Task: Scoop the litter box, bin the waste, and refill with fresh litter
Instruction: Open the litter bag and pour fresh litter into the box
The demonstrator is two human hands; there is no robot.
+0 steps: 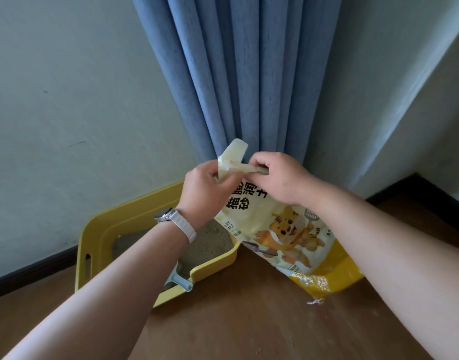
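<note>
A blue pleated fabric curtain [236, 74] hangs over a brown wooden floor [249, 320], where a yellow plastic litter box [93, 229] holding greyish litter sits by the wall. At its right end stands a cream-and-yellow tiger-printed litter bag [283, 229], its top strip pinched between the left grip [205, 188] and the right grip [280, 178]. A small grey-blue plastic scoop [180, 280] sits at the box's near rim.

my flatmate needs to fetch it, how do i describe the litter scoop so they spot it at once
Below the blue curtain sits a yellow litter box. At its near rim a handle sticks out: the litter scoop. It is pale grey-blue plastic against all that yellow.
</note>
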